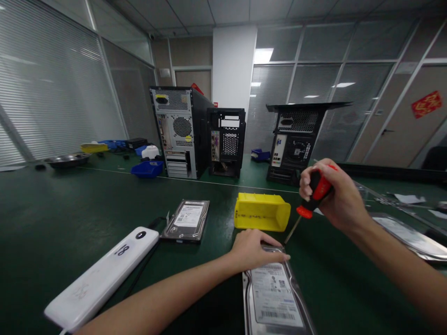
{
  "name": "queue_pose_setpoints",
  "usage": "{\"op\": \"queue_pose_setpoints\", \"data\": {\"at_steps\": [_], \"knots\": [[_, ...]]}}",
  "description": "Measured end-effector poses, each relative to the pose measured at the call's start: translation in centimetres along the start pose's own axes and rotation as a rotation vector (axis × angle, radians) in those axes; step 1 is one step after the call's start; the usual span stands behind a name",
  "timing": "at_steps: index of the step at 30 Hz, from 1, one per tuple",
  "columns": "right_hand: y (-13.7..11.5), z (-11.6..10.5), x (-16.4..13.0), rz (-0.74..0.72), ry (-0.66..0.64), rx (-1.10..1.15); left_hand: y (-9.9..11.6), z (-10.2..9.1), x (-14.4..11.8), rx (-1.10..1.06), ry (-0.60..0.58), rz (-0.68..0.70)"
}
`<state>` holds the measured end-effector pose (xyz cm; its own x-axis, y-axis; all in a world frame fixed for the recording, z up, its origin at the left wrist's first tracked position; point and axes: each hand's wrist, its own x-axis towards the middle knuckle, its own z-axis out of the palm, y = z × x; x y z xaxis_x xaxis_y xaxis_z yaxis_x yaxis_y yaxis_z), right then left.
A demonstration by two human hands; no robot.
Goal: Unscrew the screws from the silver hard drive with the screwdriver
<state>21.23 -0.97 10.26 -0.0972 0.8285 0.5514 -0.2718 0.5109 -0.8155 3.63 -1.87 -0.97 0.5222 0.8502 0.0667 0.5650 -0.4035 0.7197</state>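
green covered the worktop (104, 200), and toward its near edge, itself out of my sight, a hard drive (275, 298) lay flat, label up, one end facing the person. the left hand (251, 251) grasped its far end, thumb across the top, presumably to stop it sliding. the right hand (333, 195) was wrapped tight around the red-and-black handle of a screwdriver (318, 190), the shaft slanting down to the drive's far right corner. that tilt probably kept the fist clear of the other fingers; whether the tip sat in a screw, i couldn't tell.

just beyond stood a yellow bin (261, 198), open side toward the person, likely so small parts were an easy reach; the specks inside were too small to name. a second drive (188, 216) rested farther left, out of the way, near a long white block (104, 274) marked 18. toward the worktop's far edge stood three computer cases (174, 125), perhaps set back to leave working room in front, with a blue bin (148, 170) beside the leftmost.
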Motion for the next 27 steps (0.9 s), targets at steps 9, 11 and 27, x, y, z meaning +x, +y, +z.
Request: {"op": "queue_pose_setpoints", "data": {"at_steps": [9,11,27], "knots": [[0.33,-0.08,-0.26,-0.065,0.005,0.067,-0.11,-0.06,0.02,-0.027,-0.026,-0.016],[0.34,-0.26,-0.32,-0.052,0.001,0.06,-0.16,-0.1,0.05,-0.028,-0.031,-0.008],[-0.28,-0.51,0.1,-0.003,-0.017,-0.049,-0.05,-0.11,0.02,-0.023,-0.034,0.004]]}}
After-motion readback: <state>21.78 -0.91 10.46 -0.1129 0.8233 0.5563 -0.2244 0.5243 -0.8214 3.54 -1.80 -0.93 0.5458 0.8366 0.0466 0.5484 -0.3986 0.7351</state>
